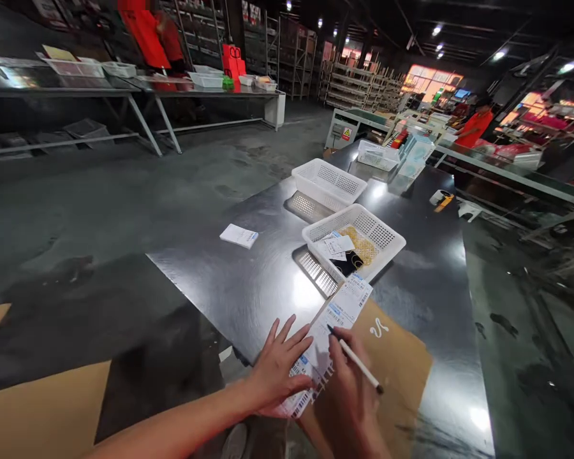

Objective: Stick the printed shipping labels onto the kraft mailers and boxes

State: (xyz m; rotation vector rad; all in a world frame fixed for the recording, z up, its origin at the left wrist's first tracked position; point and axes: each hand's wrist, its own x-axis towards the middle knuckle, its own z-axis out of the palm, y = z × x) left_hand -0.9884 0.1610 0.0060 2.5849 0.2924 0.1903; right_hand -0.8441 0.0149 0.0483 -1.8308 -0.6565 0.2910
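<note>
My left hand (pixel 278 364) lies flat with fingers spread on a strip of white shipping labels (pixel 337 319), pinning its near end to the metal table (pixel 249 287). My right hand (pixel 349 382) grips a white pen (pixel 356 360) whose tip touches the labels. The strip lies partly over a brown padded envelope (pixel 392 357) with a white mark on it. Just beyond stands a white mesh basket (pixel 354 242) holding paper slips, a yellow mesh piece and a small black item.
A second white basket (pixel 328 183) sits farther back, with a small white card packet (pixel 239 236) to its left. More trays and boxes (pixel 387 156) stand at the table's far end. People in orange work at distant tables. Cardboard (pixel 43 408) lies lower left.
</note>
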